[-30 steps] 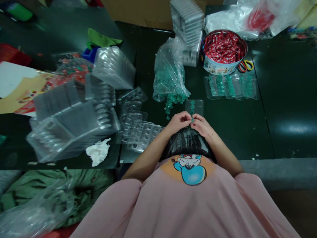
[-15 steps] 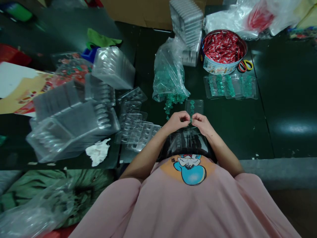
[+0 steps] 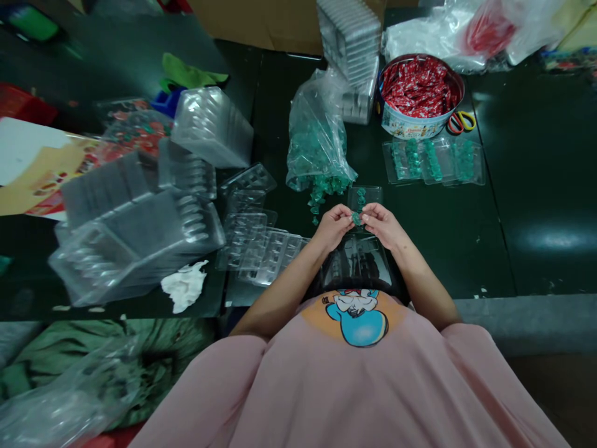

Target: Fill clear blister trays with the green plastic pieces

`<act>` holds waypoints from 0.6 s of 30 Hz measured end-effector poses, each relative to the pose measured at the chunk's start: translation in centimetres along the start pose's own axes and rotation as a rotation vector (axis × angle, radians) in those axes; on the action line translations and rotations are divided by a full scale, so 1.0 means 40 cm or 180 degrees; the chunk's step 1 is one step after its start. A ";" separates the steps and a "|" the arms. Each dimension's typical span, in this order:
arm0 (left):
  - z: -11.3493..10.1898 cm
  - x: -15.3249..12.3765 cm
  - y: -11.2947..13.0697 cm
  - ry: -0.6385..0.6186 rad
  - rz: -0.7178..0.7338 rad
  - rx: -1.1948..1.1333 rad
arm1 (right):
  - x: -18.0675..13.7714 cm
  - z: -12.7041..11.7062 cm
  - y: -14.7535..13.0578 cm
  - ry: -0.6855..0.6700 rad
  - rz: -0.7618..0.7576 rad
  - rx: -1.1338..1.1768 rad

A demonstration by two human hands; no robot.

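A small green translucent piece (image 3: 356, 218) is pinched between the fingertips of my left hand (image 3: 334, 226) and my right hand (image 3: 381, 225), both closed on it. Just under and beyond my fingers lies a clear plastic tray (image 3: 374, 195) with a column of green pieces (image 3: 360, 198) in it; its near part is covered by my hands. To the left, loose green pieces (image 3: 321, 193) spill from the mouth of a clear bag (image 3: 310, 127). Close to my body, below my hands, sits a stack of clear trays (image 3: 347, 264).
Filled trays (image 3: 433, 163) lie at right, below a round tin (image 3: 415, 127) of red packets and a pair of scissors (image 3: 461, 122). Stacked clear trays (image 3: 135, 230) crowd the left, beside a crumpled white tissue (image 3: 185, 286). More stacked trays (image 3: 349, 40) stand at the back.
Both hands have risen slightly away from my body, over the tray. The green piece between my fingertips now shows more plainly.
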State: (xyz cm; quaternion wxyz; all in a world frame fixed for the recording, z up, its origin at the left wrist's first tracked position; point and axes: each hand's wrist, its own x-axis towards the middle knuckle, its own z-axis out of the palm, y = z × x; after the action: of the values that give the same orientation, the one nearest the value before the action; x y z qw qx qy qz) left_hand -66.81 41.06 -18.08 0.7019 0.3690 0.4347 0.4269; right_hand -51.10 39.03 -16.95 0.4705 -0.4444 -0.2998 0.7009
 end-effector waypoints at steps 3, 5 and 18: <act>0.013 -0.006 0.019 -0.0003 0.0103 0.0020 | 0.002 0.007 -0.006 0.0118 -0.0080 -0.0092; 0.020 -0.012 0.029 -0.0007 0.0151 -0.0020 | 0.002 0.013 -0.004 0.0131 -0.0028 -0.0075; 0.039 -0.048 0.027 -0.0084 -0.0687 -0.1321 | 0.003 0.032 0.034 0.0837 -0.0973 -0.0864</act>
State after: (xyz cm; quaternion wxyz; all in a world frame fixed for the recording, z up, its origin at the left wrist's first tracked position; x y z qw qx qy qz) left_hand -66.17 39.47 -16.02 0.8099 0.1737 0.3653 0.4247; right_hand -52.83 38.62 -17.60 0.5421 -0.5405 -0.3912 0.5109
